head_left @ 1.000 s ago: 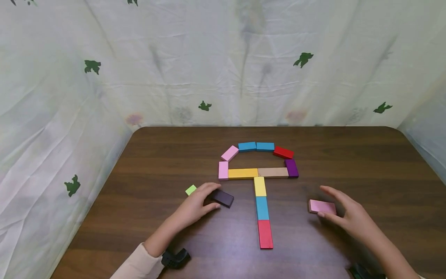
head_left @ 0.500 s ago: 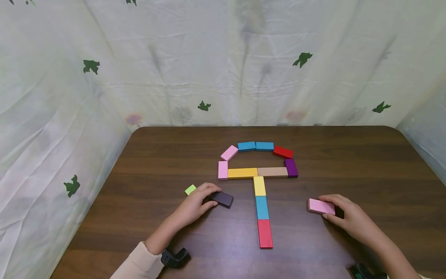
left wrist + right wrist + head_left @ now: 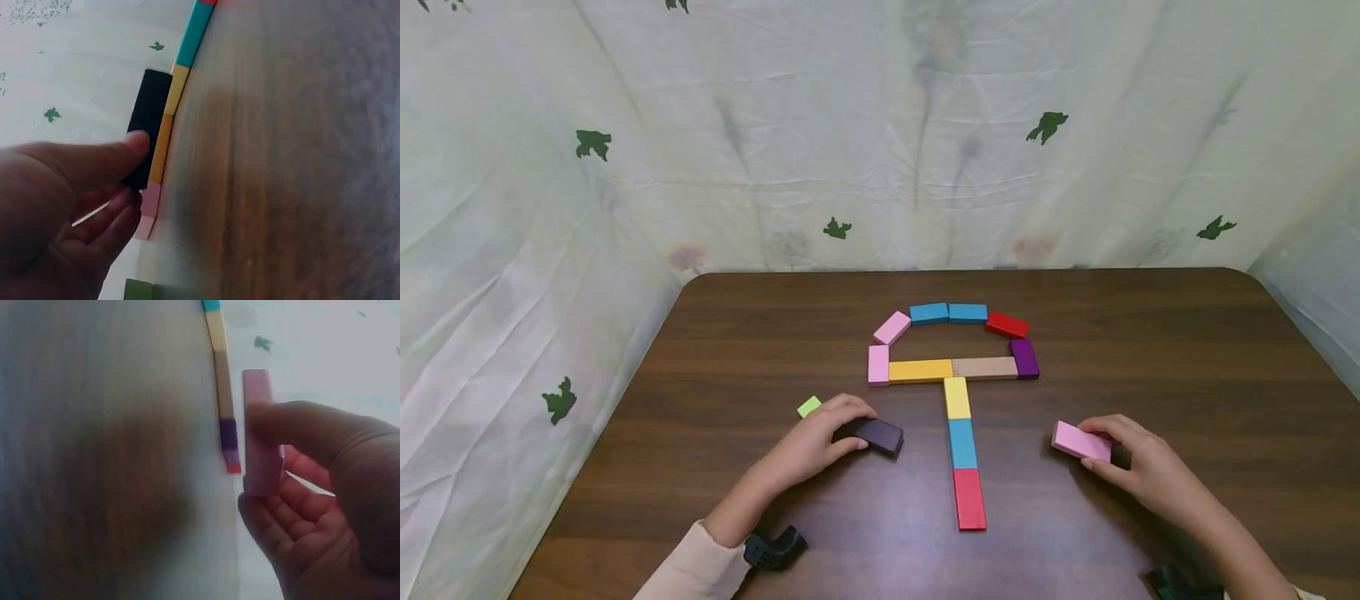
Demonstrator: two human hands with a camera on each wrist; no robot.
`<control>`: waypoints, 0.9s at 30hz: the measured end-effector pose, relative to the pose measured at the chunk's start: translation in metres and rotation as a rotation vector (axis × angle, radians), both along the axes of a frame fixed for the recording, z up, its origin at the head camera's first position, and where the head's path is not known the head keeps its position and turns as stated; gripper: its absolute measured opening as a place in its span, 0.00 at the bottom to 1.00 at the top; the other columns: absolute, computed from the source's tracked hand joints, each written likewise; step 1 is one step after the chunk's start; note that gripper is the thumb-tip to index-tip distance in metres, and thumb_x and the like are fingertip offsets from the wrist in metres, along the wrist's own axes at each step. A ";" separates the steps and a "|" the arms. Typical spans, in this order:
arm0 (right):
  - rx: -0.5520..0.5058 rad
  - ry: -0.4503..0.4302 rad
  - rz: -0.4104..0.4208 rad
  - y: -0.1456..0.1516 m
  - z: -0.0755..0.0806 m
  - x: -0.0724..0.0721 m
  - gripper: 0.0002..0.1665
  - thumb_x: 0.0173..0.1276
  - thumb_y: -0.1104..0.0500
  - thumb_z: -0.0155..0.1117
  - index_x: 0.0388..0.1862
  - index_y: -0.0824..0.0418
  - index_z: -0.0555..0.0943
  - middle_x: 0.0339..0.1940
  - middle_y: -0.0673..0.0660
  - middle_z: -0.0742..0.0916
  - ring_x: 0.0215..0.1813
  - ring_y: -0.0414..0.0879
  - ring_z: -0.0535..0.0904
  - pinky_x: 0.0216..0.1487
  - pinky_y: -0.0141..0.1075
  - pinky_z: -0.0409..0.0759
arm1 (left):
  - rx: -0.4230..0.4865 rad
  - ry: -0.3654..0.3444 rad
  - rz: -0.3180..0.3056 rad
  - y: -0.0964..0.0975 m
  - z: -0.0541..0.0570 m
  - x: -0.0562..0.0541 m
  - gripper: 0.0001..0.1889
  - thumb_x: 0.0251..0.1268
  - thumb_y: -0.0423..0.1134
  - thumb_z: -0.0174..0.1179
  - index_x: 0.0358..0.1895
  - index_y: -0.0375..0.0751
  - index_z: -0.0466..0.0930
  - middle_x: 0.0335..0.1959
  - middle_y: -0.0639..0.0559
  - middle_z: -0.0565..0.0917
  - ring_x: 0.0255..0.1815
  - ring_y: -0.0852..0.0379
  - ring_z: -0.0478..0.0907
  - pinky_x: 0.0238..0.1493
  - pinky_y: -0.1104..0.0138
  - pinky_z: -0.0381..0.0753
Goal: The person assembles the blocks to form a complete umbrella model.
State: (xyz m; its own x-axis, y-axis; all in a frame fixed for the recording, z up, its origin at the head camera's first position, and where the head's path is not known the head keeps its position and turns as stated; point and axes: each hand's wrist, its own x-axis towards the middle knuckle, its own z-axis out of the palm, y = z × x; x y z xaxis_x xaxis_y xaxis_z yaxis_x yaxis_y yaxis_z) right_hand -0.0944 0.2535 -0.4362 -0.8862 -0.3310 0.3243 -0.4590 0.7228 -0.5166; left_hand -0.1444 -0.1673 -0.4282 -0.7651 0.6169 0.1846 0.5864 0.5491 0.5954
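My left hand (image 3: 817, 442) pinches a black block (image 3: 880, 437) between thumb and fingers, left of the stem of blocks. In the left wrist view the thumb lies on the face of the black block (image 3: 150, 112). On the right side, my right hand (image 3: 1150, 467) grips a pink block (image 3: 1081, 442) by its right end. The right wrist view has this pink block (image 3: 257, 462) between thumb and fingertips. Between the hands a stem runs toward me: a yellow block (image 3: 957, 397), a light blue block (image 3: 962, 443) and a red block (image 3: 970, 500).
Above the stem, an orange-yellow block (image 3: 921, 372) and a tan block (image 3: 984, 367) form a bar. Pink, blue (image 3: 929, 314), red and purple (image 3: 1025, 358) blocks arch over it. A lime green block (image 3: 808, 407) lies behind the left hand on the wooden table (image 3: 760, 333).
The right hand has closed its thumb and fingers on the pink block and shifted it slightly left. The left hand keeps its hold on the black block, nearly in place.
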 end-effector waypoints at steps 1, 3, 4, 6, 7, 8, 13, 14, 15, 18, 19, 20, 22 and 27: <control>-0.009 0.002 0.007 -0.003 0.001 0.001 0.23 0.47 0.64 0.73 0.43 0.55 0.77 0.40 0.44 0.78 0.38 0.35 0.71 0.39 0.20 0.65 | -0.002 -0.003 -0.012 0.001 0.001 0.001 0.16 0.55 0.35 0.63 0.48 0.43 0.76 0.46 0.57 0.74 0.48 0.62 0.70 0.50 0.66 0.70; -0.029 0.001 0.029 -0.009 0.003 0.004 0.23 0.47 0.64 0.72 0.43 0.54 0.77 0.40 0.43 0.78 0.37 0.35 0.71 0.38 0.21 0.66 | -0.010 -0.015 -0.034 0.002 0.004 0.003 0.15 0.55 0.35 0.62 0.47 0.43 0.76 0.46 0.58 0.73 0.48 0.63 0.70 0.50 0.67 0.69; -0.041 0.001 0.039 -0.012 0.004 0.005 0.23 0.47 0.64 0.72 0.43 0.54 0.77 0.40 0.43 0.77 0.38 0.35 0.71 0.39 0.21 0.66 | -0.015 -0.021 -0.044 0.003 0.005 0.004 0.15 0.55 0.35 0.62 0.47 0.44 0.76 0.46 0.59 0.73 0.48 0.64 0.70 0.50 0.68 0.69; -0.059 0.004 0.061 -0.017 0.005 0.008 0.24 0.46 0.65 0.73 0.43 0.53 0.76 0.40 0.42 0.77 0.38 0.35 0.71 0.39 0.20 0.66 | -0.027 -0.025 -0.068 0.005 0.008 0.006 0.15 0.55 0.36 0.62 0.47 0.44 0.76 0.46 0.59 0.73 0.48 0.64 0.69 0.51 0.68 0.68; -0.068 0.006 0.074 -0.020 0.006 0.009 0.24 0.46 0.65 0.73 0.43 0.53 0.76 0.40 0.42 0.77 0.38 0.35 0.71 0.40 0.20 0.66 | -0.033 -0.028 -0.080 0.006 0.009 0.008 0.15 0.56 0.36 0.62 0.48 0.44 0.76 0.46 0.59 0.73 0.49 0.64 0.69 0.51 0.67 0.68; -0.076 0.009 0.088 -0.023 0.006 0.010 0.24 0.46 0.65 0.73 0.43 0.53 0.76 0.40 0.42 0.77 0.38 0.35 0.71 0.40 0.20 0.66 | -0.042 -0.028 -0.089 0.007 0.010 0.009 0.15 0.56 0.36 0.62 0.48 0.44 0.75 0.46 0.59 0.73 0.49 0.63 0.69 0.51 0.67 0.68; -0.121 0.036 0.185 -0.037 0.006 0.016 0.26 0.45 0.67 0.73 0.44 0.53 0.76 0.41 0.43 0.77 0.40 0.35 0.72 0.43 0.19 0.66 | -0.081 -0.057 -0.134 0.012 0.013 0.015 0.15 0.57 0.38 0.61 0.49 0.45 0.75 0.46 0.59 0.72 0.49 0.63 0.69 0.51 0.68 0.68; -0.131 0.041 0.210 -0.040 0.006 0.017 0.26 0.45 0.67 0.73 0.44 0.54 0.76 0.41 0.43 0.78 0.40 0.36 0.72 0.43 0.19 0.66 | -0.087 -0.064 -0.142 0.013 0.014 0.016 0.15 0.58 0.38 0.61 0.49 0.45 0.75 0.46 0.59 0.72 0.49 0.63 0.68 0.51 0.68 0.68; -0.137 0.043 0.231 -0.042 0.006 0.019 0.27 0.44 0.67 0.73 0.45 0.54 0.76 0.41 0.43 0.77 0.41 0.36 0.72 0.44 0.19 0.66 | -0.093 -0.073 -0.149 0.013 0.014 0.017 0.15 0.58 0.39 0.61 0.49 0.45 0.76 0.46 0.59 0.72 0.49 0.64 0.68 0.51 0.68 0.68; -0.143 0.041 0.285 -0.049 0.006 0.023 0.28 0.45 0.67 0.73 0.46 0.53 0.76 0.42 0.44 0.77 0.42 0.37 0.72 0.46 0.19 0.65 | -0.109 -0.089 -0.172 0.015 0.014 0.019 0.15 0.58 0.39 0.60 0.49 0.45 0.76 0.46 0.59 0.72 0.49 0.63 0.68 0.51 0.69 0.68; -0.141 0.043 0.301 -0.052 0.006 0.024 0.28 0.45 0.66 0.73 0.46 0.53 0.75 0.43 0.44 0.77 0.43 0.38 0.72 0.47 0.19 0.65 | -0.112 -0.090 -0.180 0.016 0.014 0.019 0.15 0.58 0.39 0.60 0.49 0.45 0.76 0.46 0.59 0.72 0.49 0.63 0.68 0.52 0.69 0.68; -0.136 0.042 0.314 -0.054 0.006 0.026 0.27 0.45 0.66 0.73 0.46 0.53 0.75 0.43 0.44 0.77 0.43 0.38 0.72 0.47 0.19 0.65 | -0.115 -0.090 -0.187 0.017 0.013 0.020 0.15 0.58 0.40 0.60 0.49 0.45 0.76 0.46 0.59 0.72 0.49 0.63 0.68 0.52 0.69 0.68; -0.118 0.021 0.325 -0.058 0.006 0.029 0.27 0.47 0.64 0.72 0.47 0.51 0.75 0.44 0.43 0.76 0.43 0.38 0.72 0.47 0.19 0.65 | -0.115 -0.087 -0.202 0.018 0.013 0.021 0.15 0.58 0.39 0.60 0.49 0.44 0.76 0.46 0.59 0.73 0.48 0.63 0.69 0.51 0.69 0.68; -0.110 -0.032 0.368 -0.067 0.006 0.035 0.25 0.50 0.63 0.71 0.47 0.49 0.75 0.44 0.42 0.75 0.43 0.37 0.72 0.45 0.22 0.69 | -0.102 -0.063 -0.233 0.020 0.011 0.023 0.14 0.57 0.38 0.61 0.48 0.44 0.76 0.46 0.58 0.73 0.49 0.64 0.69 0.52 0.70 0.67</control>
State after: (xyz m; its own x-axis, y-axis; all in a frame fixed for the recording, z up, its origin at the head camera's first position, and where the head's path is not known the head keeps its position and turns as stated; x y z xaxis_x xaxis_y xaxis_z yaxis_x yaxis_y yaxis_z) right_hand -0.0593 0.1867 -0.4300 -0.7249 -0.5932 0.3502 -0.6598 0.4520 -0.6003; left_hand -0.1215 -0.1469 -0.4172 -0.6085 0.7905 0.0688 0.6674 0.4629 0.5833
